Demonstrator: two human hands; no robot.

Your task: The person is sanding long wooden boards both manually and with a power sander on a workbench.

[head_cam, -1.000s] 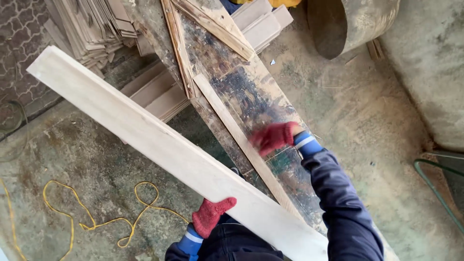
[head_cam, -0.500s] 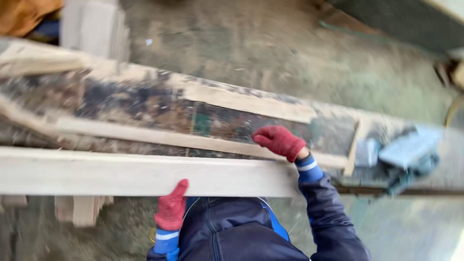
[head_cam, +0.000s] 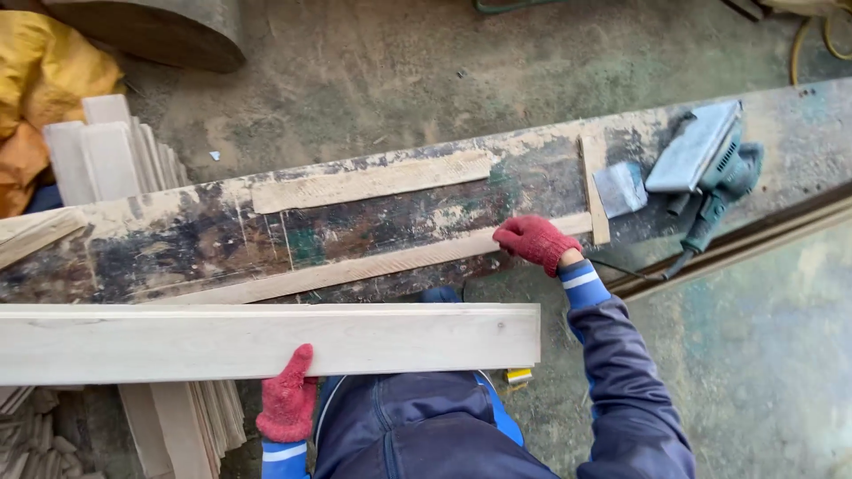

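Observation:
My left hand (head_cam: 287, 404), in a red knit glove, grips the near edge of a long pale wooden board (head_cam: 266, 341) held level across my body. My right hand (head_cam: 536, 241), also red-gloved, rests with curled fingers on the near edge of a worn, paint-stained workbench (head_cam: 204, 235), touching a thin wood strip (head_cam: 355, 268) fixed along it. Whether it holds anything is unclear. A second strip (head_cam: 371, 181) lies along the bench's far side and a short upright strip (head_cam: 594, 189) crosses at the right.
A green electric sander (head_cam: 706, 168) and a metal scraper blade (head_cam: 619, 188) lie on the bench at the right. Stacked pale boards (head_cam: 111, 151) and yellow cloth (head_cam: 35, 80) sit at the left, more boards (head_cam: 191, 426) by my legs. Concrete floor (head_cam: 390, 71) beyond.
The view has swung right, so the bench now runs across the frame and the sander shows clearly. The board's right end has cleared my right hand, which stays on the bench edge.

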